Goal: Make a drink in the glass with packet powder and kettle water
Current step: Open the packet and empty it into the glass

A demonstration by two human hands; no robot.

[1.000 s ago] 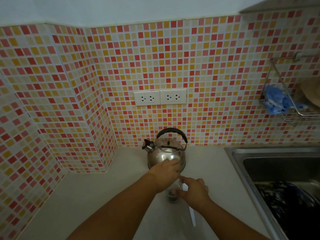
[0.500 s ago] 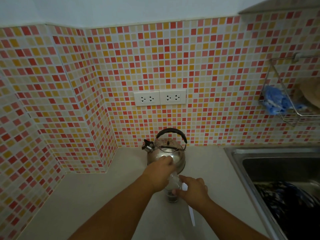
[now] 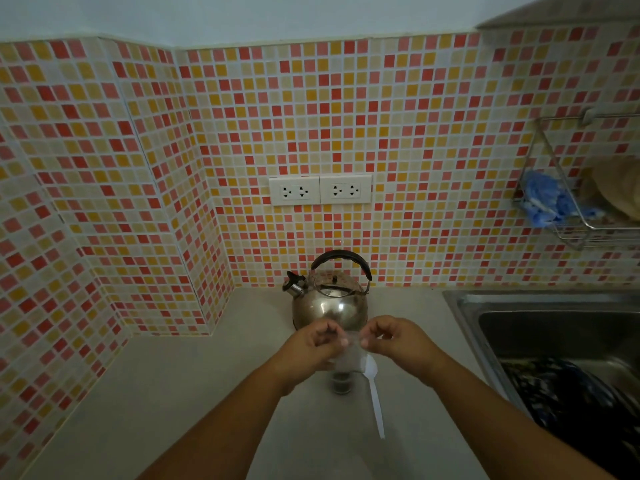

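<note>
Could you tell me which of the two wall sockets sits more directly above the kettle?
The right-hand socket: it sits almost straight above the kettle and its black handle, whereas the left-hand socket lies off towards the spout side.

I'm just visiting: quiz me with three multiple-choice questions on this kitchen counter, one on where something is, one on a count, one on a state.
1. Where does the white spoon lie?
A. in the sink
B. on the counter beside the glass
C. on the kettle

2. How many socket plates are on the wall?
A. one
B. two
C. four

3. What are the hands doing?
A. both pinch a clear packet
B. lifting the kettle
C. resting flat

Answers: B, the spoon lies right of the glass; B, two socket plates sit side by side; A, left hand and right hand hold the packet over the glass.
</note>
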